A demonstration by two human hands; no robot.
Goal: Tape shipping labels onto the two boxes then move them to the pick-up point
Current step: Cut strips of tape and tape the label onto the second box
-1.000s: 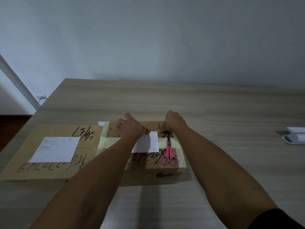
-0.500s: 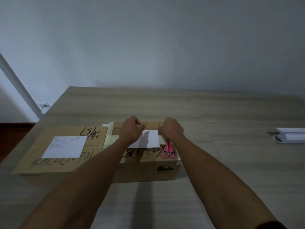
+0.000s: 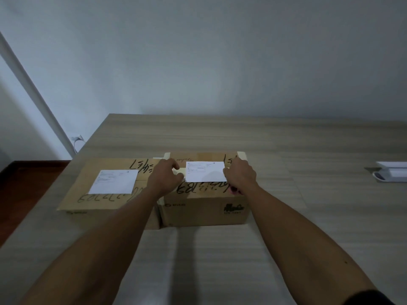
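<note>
Both hands slid apart to label edges on right box; left hand fingers curled, right hand fingers curled; grip unclear.

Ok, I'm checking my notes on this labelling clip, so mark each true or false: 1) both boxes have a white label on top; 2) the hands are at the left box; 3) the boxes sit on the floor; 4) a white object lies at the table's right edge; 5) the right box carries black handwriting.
1) True: the left box and the right box each carry a label.
2) False: the left hand and right hand flank the right box's label.
3) False: they sit on the table.
4) True: the white object is there.
5) True.
</note>
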